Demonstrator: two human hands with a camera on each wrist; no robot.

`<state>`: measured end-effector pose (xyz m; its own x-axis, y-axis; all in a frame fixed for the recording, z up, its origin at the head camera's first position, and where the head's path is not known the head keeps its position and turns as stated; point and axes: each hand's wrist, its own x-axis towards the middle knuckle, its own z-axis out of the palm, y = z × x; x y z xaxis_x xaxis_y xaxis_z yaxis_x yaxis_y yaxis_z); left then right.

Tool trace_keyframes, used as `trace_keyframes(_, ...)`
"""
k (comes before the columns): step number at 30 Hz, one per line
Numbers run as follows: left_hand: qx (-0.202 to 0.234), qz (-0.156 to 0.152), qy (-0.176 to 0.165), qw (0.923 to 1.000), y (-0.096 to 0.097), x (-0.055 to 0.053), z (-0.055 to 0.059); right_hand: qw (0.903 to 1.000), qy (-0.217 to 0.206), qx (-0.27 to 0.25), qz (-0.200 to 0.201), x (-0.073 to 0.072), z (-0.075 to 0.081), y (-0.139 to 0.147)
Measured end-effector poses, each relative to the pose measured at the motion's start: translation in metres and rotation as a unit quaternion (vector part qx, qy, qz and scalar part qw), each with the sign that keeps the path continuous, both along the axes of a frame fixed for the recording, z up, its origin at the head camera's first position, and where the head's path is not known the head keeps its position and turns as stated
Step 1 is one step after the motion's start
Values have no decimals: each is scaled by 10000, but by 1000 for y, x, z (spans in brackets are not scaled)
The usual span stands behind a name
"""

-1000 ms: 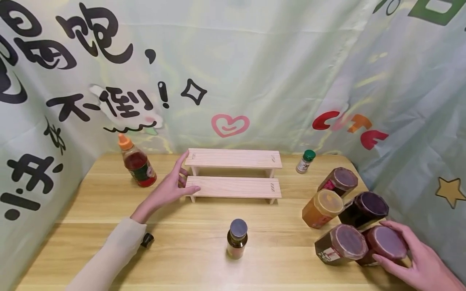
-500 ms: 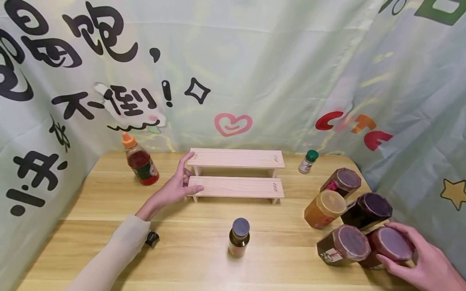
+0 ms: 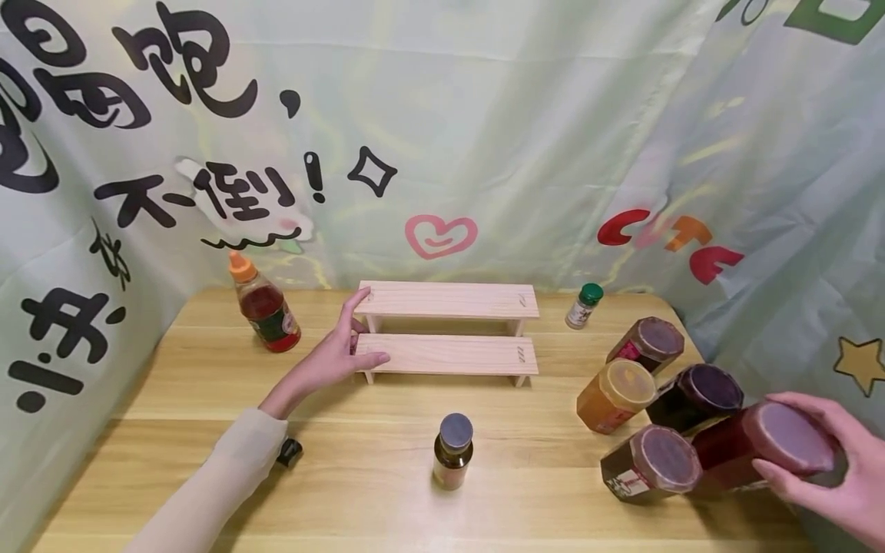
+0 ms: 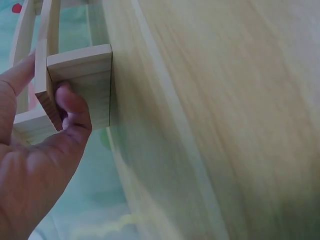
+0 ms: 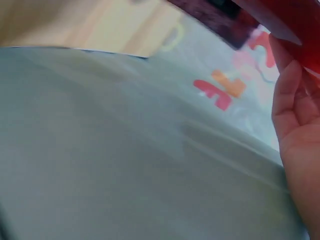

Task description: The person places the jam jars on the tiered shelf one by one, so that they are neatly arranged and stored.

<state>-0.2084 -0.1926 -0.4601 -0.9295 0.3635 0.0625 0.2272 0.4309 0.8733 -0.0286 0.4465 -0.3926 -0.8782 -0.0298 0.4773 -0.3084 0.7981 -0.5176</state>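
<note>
In the head view my left hand (image 3: 325,357) grips the left end of a two-step wooden rack (image 3: 449,354). The left wrist view shows curled fingers (image 4: 75,107) against the end of a rack board (image 4: 46,85). At the far right, my right hand (image 3: 840,468) holds a dark red jar (image 3: 733,452) by its upper part, tilted and raised off the table. In the right wrist view, that red jar (image 5: 300,25) is only partly visible between thumb and fingers. Beside it stand an amber jar (image 3: 611,399), a brown jar (image 3: 643,465) and a near-black jar (image 3: 694,395).
Another dark jar (image 3: 646,344) and a green-capped shaker (image 3: 584,306) stand at the back right. A dark-capped small bottle (image 3: 453,453) is front centre. An orange-topped sauce bottle (image 3: 268,311) stands back left. A printed cloth (image 3: 525,153) hangs behind the wooden table (image 3: 346,476).
My right hand has lifted the dark red jar up and to the right, away from the brown jar. The left hand stays on the rack.
</note>
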Motion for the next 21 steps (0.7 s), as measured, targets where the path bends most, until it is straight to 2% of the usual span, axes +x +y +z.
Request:
trace_keyframes(8,87,19,-68,9999,1,1,0,9996,59,-177,-225,-7,31,-4)
trace_keyframes(12,112,102,-60,9999,-1,3,0,9990,246,-295,-243,-12,43,-11)
trace_keyframes(16,85,105,26,9999,0,2,-1,9977,476,-420,-239,-21,57,-21)
trace_keyframes(21,82,68,63,9999,3,0,-2,9968,556,-542,-189,-34,78,-32)
